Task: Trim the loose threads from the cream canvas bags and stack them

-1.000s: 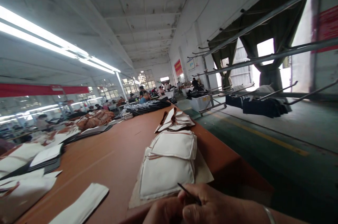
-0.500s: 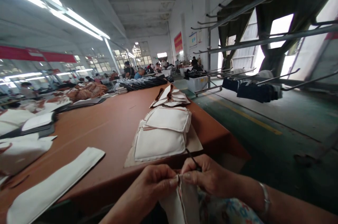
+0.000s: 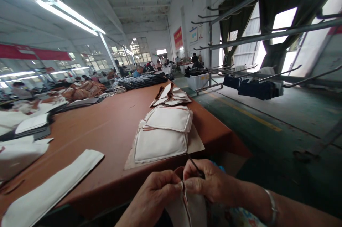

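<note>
1. Basically, the cream fabric piece (image 3: 197, 211) is in both hands, just off the near edge of the desk (image 3: 114, 123). Fingers of the left hand (image 3: 162, 187) pinch one side of its open seam, fingers of the right hand (image 3: 208, 180) the other. Pulling apart too hard might strain or fray the stitching; a loose pinch might drop the piece.
2. Slim dark tool (image 3: 194, 164) is also gripped in the right hand, tip angled up and away from the seam. If the wrist turns, it could nick the fabric or jab the left fingers. Can't tell if it's a blade or just a point.
3. Bracelet (image 3: 273, 205) on the right wrist: could snag cloth if dragged across it.
4. Long cream strip (image 3: 61, 184), left, near the front edge. A sweep of the left forearm could knock it off; overhang unclear.
5. Stack of padded cream pieces (image 3: 160, 145), just beyond the hands, layers uneven on a tan sheet (image 3: 196, 141). A bump might slide the top ones; the tool tip looks close enough to mark them, contact unclear.
6. Folded pieces (image 3: 180, 96) behind, loosely heaped; pushing the stack back could topple them.
</note>
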Demonstrator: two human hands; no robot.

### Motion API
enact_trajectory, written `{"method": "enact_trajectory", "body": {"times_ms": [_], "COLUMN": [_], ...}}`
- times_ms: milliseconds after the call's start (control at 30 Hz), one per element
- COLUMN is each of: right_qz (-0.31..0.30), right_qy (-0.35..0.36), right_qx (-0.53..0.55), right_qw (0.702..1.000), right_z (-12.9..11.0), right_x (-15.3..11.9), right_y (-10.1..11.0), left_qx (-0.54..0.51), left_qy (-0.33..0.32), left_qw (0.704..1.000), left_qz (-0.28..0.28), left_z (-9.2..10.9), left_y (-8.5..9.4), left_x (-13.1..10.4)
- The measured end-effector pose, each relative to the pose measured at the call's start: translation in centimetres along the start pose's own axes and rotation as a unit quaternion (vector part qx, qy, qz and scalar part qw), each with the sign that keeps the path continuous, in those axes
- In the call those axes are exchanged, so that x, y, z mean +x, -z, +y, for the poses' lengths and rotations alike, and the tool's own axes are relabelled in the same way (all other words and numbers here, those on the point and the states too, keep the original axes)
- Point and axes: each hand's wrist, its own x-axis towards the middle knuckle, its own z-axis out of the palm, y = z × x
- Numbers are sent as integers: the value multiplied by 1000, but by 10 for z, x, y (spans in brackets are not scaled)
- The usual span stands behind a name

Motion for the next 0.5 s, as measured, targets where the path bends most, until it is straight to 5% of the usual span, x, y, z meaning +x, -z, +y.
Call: {"method": "enact_trajectory", "body": {"times_ms": [300, 500], "right_qz": [24, 44], "right_qy": [-14, 3], "right_qx": [0, -35], "right_qw": [1000, 998], "right_z": [9, 2], "right_x": [3, -2], "right_y": [-5, -7], "left_qx": [-8, 4], "left_qy": [-36, 1], "left_qw": [999, 1000], "left_qz": [23, 29], "left_z": [-2, -4], "left_y": [-10, -12], "left_x": [1, 5]}}
